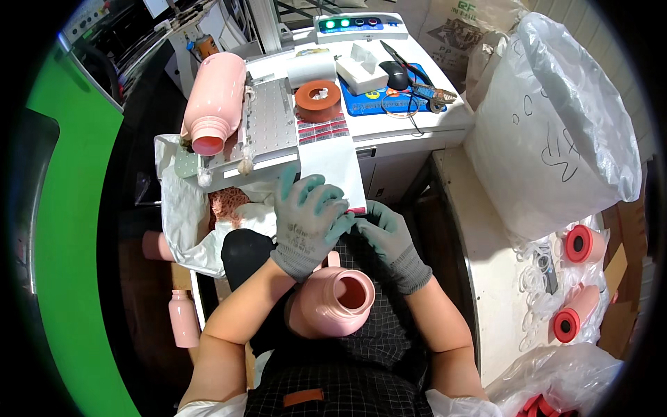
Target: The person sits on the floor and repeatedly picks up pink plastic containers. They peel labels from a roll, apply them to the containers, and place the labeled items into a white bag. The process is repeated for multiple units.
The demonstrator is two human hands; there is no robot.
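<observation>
My left hand [306, 219], in a grey glove with teal fingertips, is at the lower end of a white label strip [332, 167]. Its thumb and index finger pinch toward the strip's red edge, while the other fingers stand apart. From the right, my gloved right hand [392, 243] closes thumb and forefinger on the same end; the exact contact is partly hidden. Below both hands, a pink wide-mouthed bottle [326, 306] rests in my lap, its open neck tilted up toward me.
Another pink bottle [215, 104] lies by a perforated metal plate [271, 115]. Behind the strip are a brown tape roll [318, 101], a tissue box [362, 69] and pliers [432, 96]. A large white sack [549, 139] stands right, near red-ended pink cylinders [583, 244]. A lined bin [177, 208] sits left.
</observation>
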